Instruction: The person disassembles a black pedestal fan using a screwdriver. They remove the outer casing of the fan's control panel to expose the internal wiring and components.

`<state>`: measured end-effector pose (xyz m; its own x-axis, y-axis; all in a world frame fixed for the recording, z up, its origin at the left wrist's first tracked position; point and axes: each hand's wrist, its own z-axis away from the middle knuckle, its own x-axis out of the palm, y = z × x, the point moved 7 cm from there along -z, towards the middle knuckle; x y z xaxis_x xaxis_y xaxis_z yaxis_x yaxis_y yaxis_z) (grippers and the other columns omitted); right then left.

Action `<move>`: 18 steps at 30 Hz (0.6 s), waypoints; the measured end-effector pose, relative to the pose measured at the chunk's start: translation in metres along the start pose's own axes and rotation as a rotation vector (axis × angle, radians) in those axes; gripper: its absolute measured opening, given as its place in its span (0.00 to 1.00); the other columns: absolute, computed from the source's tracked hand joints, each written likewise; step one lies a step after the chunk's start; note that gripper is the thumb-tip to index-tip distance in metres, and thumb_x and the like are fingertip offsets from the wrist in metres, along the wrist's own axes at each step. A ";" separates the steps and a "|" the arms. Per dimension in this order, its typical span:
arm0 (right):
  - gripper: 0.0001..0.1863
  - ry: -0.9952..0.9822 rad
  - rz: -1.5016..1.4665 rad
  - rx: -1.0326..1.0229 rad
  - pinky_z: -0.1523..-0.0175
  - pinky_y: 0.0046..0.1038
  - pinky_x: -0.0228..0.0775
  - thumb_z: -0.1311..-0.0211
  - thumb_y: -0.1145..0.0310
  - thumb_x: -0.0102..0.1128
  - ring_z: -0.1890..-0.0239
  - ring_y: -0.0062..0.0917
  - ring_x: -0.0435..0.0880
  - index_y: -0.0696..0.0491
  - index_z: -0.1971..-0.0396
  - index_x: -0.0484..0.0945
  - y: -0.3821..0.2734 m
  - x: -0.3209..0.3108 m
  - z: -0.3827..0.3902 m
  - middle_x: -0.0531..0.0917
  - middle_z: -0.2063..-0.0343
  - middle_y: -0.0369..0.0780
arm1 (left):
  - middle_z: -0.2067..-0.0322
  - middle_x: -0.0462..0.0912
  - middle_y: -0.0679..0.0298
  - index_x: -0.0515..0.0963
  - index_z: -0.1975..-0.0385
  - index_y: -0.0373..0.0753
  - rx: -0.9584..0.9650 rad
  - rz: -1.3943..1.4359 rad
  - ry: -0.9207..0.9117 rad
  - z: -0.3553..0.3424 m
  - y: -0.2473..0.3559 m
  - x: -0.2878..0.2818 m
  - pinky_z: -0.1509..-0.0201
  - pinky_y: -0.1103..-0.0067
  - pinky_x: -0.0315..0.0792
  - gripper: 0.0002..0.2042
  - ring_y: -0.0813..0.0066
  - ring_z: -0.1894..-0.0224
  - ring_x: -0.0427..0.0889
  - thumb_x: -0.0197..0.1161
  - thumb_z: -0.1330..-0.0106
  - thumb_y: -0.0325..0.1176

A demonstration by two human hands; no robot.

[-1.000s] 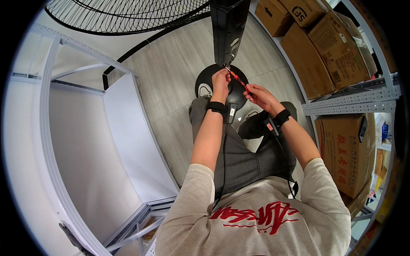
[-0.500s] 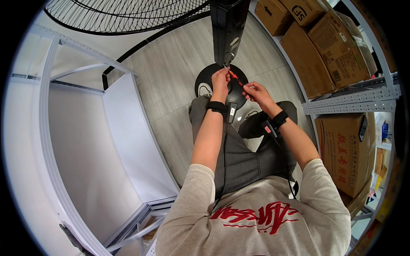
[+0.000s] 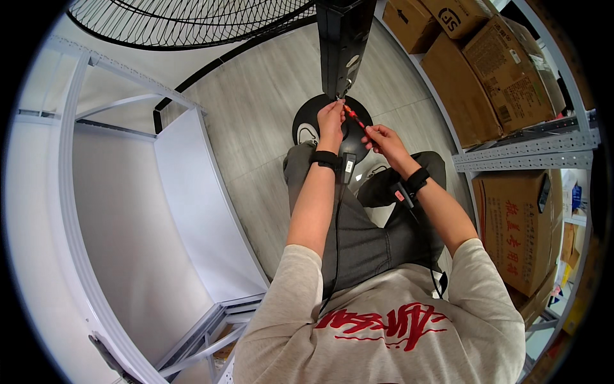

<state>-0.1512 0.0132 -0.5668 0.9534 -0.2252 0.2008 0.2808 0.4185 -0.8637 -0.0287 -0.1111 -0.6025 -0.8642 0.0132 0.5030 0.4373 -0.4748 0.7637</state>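
Observation:
A red and black screwdriver [image 3: 355,117] slants from my right hand [image 3: 384,139] up to the lower end of a black metal post [image 3: 344,51]. The fingers of my right hand are closed round its handle end. My left hand [image 3: 331,120] is at the screwdriver's far end, fingertips pinched together by the foot of the post. Its fingers hide the screwdriver's tip and whatever small part they pinch. Below both hands lies a round black base [image 3: 310,110] on the floor.
A black wire fan guard [image 3: 192,25] spans the upper left. White metal shelving [image 3: 185,166] stands at left. On the right, a rack [image 3: 524,150] carries several cardboard boxes [image 3: 508,77]. My shoe [image 3: 307,134] rests beside the base. Cables [image 3: 338,237] run from my wrist straps.
My right hand's fingers have shifted slightly on the screwdriver handle, and the wrist has turned a little. My left hand stays at almost the same place by the post.

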 end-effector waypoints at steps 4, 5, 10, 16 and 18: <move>0.13 0.085 0.127 -0.090 0.70 0.16 0.65 0.39 0.63 0.65 0.71 0.13 0.79 0.54 0.62 0.74 -0.002 0.001 -0.001 0.81 0.72 0.34 | 0.77 0.73 0.71 0.79 0.61 0.32 0.005 0.013 -0.016 -0.001 -0.002 0.000 0.75 0.88 0.64 0.08 0.86 0.78 0.67 0.57 0.31 0.30; 0.13 0.113 0.162 -0.131 0.70 0.17 0.66 0.40 0.64 0.67 0.72 0.14 0.79 0.54 0.62 0.74 -0.003 0.001 -0.001 0.81 0.72 0.34 | 0.77 0.73 0.71 0.79 0.62 0.32 0.005 0.022 -0.016 -0.001 -0.001 0.000 0.75 0.88 0.64 0.08 0.86 0.78 0.67 0.57 0.32 0.30; 0.16 0.344 0.562 -0.458 0.67 0.19 0.70 0.45 0.65 0.71 0.73 0.15 0.79 0.55 0.62 0.74 -0.017 -0.004 0.001 0.81 0.73 0.34 | 0.77 0.74 0.72 0.80 0.65 0.33 -0.008 0.033 -0.019 0.001 0.001 0.003 0.75 0.88 0.64 0.07 0.86 0.78 0.67 0.58 0.33 0.29; 0.13 0.069 0.126 -0.125 0.68 0.17 0.67 0.38 0.63 0.65 0.71 0.14 0.79 0.54 0.61 0.74 0.007 -0.008 -0.008 0.82 0.71 0.33 | 0.78 0.74 0.72 0.80 0.70 0.35 0.017 -0.008 0.004 0.005 0.005 0.004 0.76 0.88 0.61 0.04 0.87 0.78 0.68 0.64 0.37 0.29; 0.12 0.008 0.053 -0.070 0.69 0.16 0.66 0.36 0.62 0.62 0.72 0.13 0.79 0.54 0.60 0.74 0.006 -0.001 -0.006 0.82 0.70 0.33 | 0.79 0.74 0.72 0.80 0.71 0.36 0.021 -0.004 0.015 0.004 0.005 0.001 0.76 0.87 0.61 0.04 0.87 0.78 0.68 0.65 0.38 0.29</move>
<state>-0.1512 0.0110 -0.5754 0.9656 -0.2118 0.1508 0.2217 0.3676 -0.9032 -0.0268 -0.1094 -0.5965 -0.8693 0.0016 0.4942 0.4392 -0.4561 0.7740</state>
